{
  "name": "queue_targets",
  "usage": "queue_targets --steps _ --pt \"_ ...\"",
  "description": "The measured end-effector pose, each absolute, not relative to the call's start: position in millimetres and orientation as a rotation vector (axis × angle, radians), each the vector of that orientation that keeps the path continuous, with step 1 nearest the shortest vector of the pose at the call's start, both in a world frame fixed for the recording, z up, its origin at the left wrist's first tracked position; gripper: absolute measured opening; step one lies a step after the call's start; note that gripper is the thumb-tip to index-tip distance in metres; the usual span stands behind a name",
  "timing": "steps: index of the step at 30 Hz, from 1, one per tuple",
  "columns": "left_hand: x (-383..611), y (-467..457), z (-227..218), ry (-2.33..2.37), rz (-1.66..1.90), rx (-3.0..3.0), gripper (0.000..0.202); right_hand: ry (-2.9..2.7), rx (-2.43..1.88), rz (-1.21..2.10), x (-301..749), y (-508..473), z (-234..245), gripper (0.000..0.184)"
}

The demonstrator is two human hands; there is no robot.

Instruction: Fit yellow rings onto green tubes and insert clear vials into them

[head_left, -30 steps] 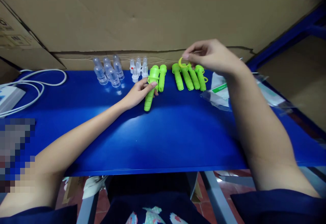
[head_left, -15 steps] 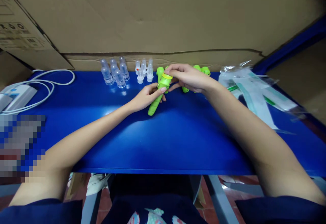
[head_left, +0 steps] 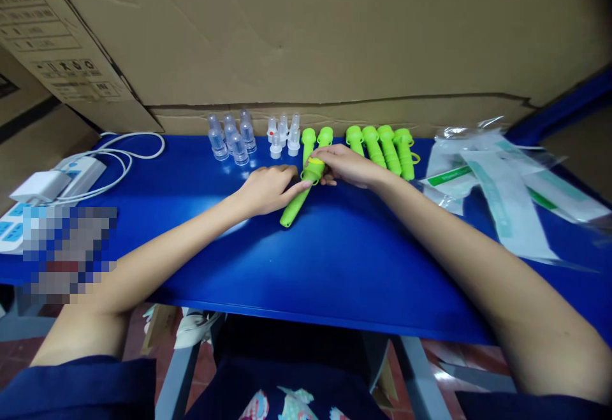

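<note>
Above the blue table, a lime-green ribbed tube [head_left: 297,204] is held at a slant, its narrow end toward me and its yellow-rimmed end away. My left hand [head_left: 268,189] holds the tube's upper part, thumb along it and fingers partly hidden. At the yellow rim, my right hand [head_left: 345,164] is closed on the tube's top; whether a cap is under its fingers, I cannot tell. Just behind stand two similar green tubes [head_left: 308,136], partly covered by my right hand. Several more green capped tubes [head_left: 385,146] lie in a row further right.
Clear plastic bottles [head_left: 239,147] and smaller white-based clear pieces [head_left: 276,144] stand at the back. Clear packets [head_left: 497,197] lie right. A white power strip [head_left: 81,171] with a cable sits left, near a pixelated patch. Cardboard [head_left: 296,37] walls the back of the blue table [head_left: 325,280].
The view has shifted, so the table's things sit further right. My right hand has come lower, uncovering the row of green tubes behind. Both hands still hold the same tube.
</note>
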State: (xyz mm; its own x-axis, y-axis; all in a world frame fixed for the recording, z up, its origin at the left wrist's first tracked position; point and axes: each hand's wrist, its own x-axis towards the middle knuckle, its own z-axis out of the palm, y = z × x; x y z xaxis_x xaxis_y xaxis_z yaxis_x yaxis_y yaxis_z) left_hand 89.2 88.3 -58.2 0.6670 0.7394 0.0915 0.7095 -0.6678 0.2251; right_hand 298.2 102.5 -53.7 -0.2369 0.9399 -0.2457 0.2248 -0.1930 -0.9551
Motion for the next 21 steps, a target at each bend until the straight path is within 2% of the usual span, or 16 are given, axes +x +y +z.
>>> queue_targets --steps 4,6,11,15,21 --pt "47 52 -37 1.428 0.207 2.881 0.055 -1.468 -1.375 1.408 301 106 -53 0.035" --pt "16 35 -29 1.757 0.189 2.796 0.051 -1.49 -1.362 1.383 303 106 -51 0.036" --pt "-63 2 -31 2.43 0.082 2.305 0.069 -1.464 -1.392 1.371 306 107 -45 0.038" --pt "-102 -18 -40 2.672 0.158 2.034 0.075 -1.495 -1.376 1.365 306 107 -44 0.037" --pt "-119 -29 -50 2.687 0.246 1.935 0.08 -1.52 -1.366 1.321 307 106 -43 0.041"
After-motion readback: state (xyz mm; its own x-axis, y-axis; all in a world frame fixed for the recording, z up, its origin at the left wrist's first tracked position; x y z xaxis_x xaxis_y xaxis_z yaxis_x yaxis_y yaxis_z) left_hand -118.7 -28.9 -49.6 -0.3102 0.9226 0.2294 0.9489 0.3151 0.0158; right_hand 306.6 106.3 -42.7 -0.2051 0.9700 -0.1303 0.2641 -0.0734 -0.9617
